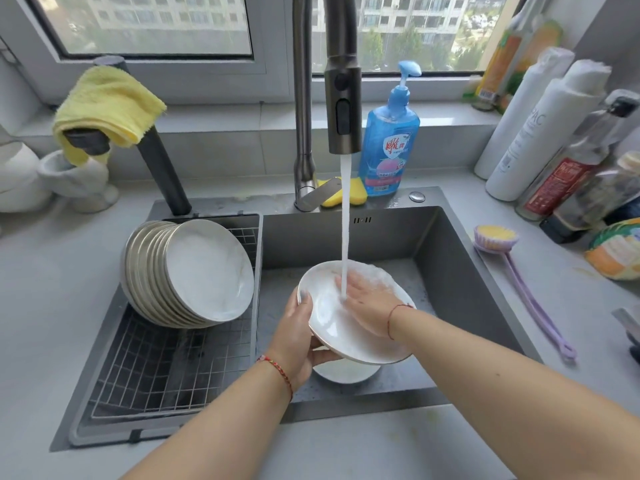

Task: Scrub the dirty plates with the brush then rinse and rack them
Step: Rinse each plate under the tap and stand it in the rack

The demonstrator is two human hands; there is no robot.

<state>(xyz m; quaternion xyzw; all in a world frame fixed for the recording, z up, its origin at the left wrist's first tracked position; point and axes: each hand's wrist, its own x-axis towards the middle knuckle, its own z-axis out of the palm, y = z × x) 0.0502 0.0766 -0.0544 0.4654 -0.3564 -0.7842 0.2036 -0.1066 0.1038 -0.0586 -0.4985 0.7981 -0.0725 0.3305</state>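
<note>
Yellow terry cloth [110, 102] draped over a dark angled spout [162, 168]. Blue pump bottle of dish liquid [389, 140] stands behind the sink, just beside a yellow sponge [356, 194]. Tall white and clear bottles [554, 140] cluster on the grey table [571, 296] at right.

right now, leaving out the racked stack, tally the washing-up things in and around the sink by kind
plates in the basin: 2 (held plate, lower plate)
brush: 1
sponge: 1
cloth: 1
soap bottle: 1
total: 6
</note>
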